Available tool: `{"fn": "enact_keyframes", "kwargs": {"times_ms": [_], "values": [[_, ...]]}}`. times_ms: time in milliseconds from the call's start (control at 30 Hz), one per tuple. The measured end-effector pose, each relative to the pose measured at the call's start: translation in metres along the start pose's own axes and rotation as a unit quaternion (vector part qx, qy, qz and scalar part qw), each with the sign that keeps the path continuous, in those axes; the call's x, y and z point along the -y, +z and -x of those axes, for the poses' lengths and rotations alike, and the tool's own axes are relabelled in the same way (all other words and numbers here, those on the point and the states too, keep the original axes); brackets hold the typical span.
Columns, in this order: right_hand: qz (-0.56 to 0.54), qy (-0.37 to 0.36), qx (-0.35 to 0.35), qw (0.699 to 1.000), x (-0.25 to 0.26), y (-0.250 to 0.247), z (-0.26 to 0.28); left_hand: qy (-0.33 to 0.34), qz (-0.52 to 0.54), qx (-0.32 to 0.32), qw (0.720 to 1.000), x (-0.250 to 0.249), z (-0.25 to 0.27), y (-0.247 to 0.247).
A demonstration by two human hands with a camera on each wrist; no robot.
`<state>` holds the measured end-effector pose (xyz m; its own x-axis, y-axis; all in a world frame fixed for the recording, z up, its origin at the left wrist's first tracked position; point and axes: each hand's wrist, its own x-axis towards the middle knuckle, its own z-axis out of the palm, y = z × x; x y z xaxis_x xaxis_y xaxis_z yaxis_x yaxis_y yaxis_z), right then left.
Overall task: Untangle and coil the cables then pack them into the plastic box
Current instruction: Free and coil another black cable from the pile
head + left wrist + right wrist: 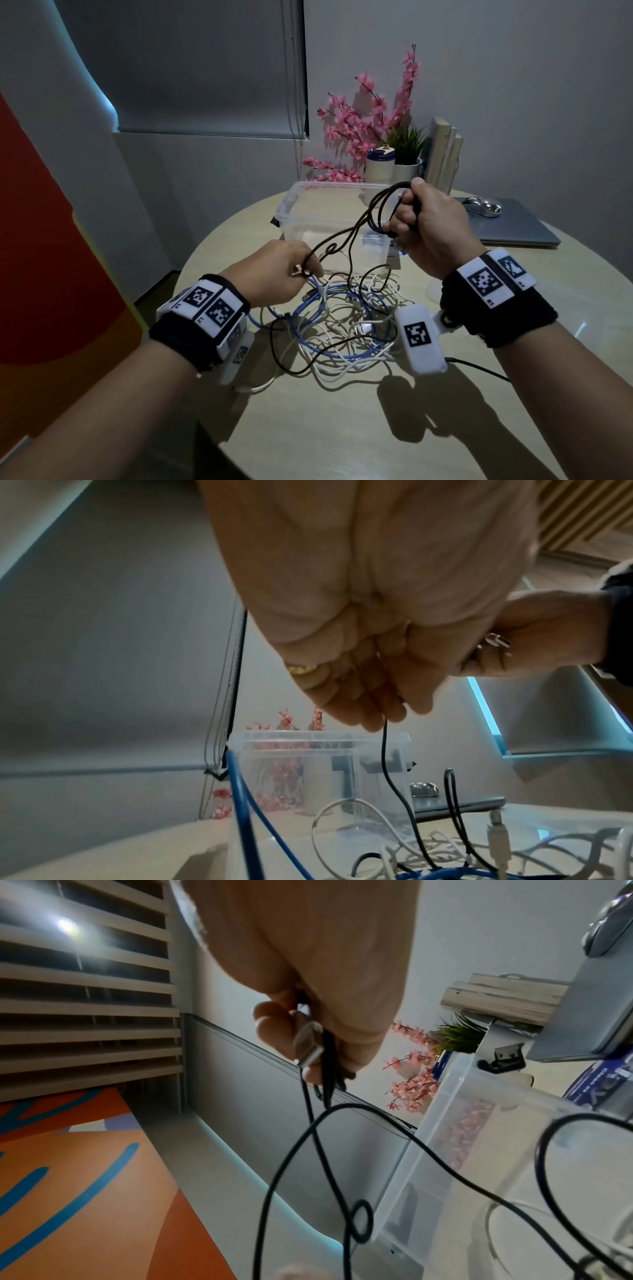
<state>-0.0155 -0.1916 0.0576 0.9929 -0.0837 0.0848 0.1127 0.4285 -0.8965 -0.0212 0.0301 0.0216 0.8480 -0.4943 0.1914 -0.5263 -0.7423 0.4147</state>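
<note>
Head view: right hand [432, 229] raised, fisted round loops of one thin black cable [346, 236]; left hand [274, 270] lower, pinching it above tangled white and blue cables [342, 329], one clear plastic box [291, 205] beyond fingertips. Left wrist: fingers [359, 696] pressed together on cable. Right wrist: fingers [274, 1031] curled round cable and one metal plug [308, 1045].

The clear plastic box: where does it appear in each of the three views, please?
Head: plastic box at centre, behind the raised black cable.
Left wrist: lower centre, beyond the left hand.
Right wrist: lower right, tilted, below the right hand.
Shared landmark: pink flowers behind the box.
</note>
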Motion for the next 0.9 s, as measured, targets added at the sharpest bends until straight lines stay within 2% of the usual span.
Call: {"fn": "enact_keyframes", "kwargs": {"times_ms": [67,133,167,267,367,433,533,600,633,733,900], "values": [[0.003,-0.006,-0.008,1.000,0.001,-0.001,0.001,-0.060,0.051,0.014,0.997,0.001,0.002,0.001],[0.013,-0.012,-0.010,1.000,0.001,-0.004,0.000,-0.085,0.085,0.005,0.993,0.002,0.003,0.003],[0.025,-0.015,-0.006,1.000,0.001,-0.005,-0.001,-0.088,0.137,-0.001,0.987,0.001,0.002,0.002],[0.083,-0.013,0.020,0.996,-0.002,-0.005,-0.001,-0.059,0.352,-0.022,0.934,-0.002,0.003,-0.002],[0.156,0.006,0.048,0.986,-0.007,-0.005,0.002,-0.014,0.484,-0.061,0.873,-0.008,0.002,-0.008],[0.193,0.026,0.075,0.978,-0.009,-0.004,0.006,-0.005,0.505,-0.101,0.857,-0.015,0.000,-0.011],[0.226,0.058,0.112,0.966,-0.010,-0.004,0.012,-0.016,0.467,-0.168,0.868,-0.017,-0.002,-0.014],[0.241,0.068,0.124,0.960,-0.010,-0.005,0.014,-0.020,0.461,-0.173,0.870,-0.018,-0.002,-0.014],[0.240,0.071,0.128,0.960,-0.010,-0.005,0.014,-0.027,0.479,-0.169,0.861,-0.019,-0.002,-0.014],[0.232,0.065,0.133,0.962,-0.007,-0.005,0.013,-0.081,0.543,-0.178,0.817,-0.021,-0.004,-0.012],[0.199,0.036,0.121,0.972,-0.004,-0.004,0.009,-0.197,0.506,-0.178,0.820,-0.014,-0.008,-0.001]]}}
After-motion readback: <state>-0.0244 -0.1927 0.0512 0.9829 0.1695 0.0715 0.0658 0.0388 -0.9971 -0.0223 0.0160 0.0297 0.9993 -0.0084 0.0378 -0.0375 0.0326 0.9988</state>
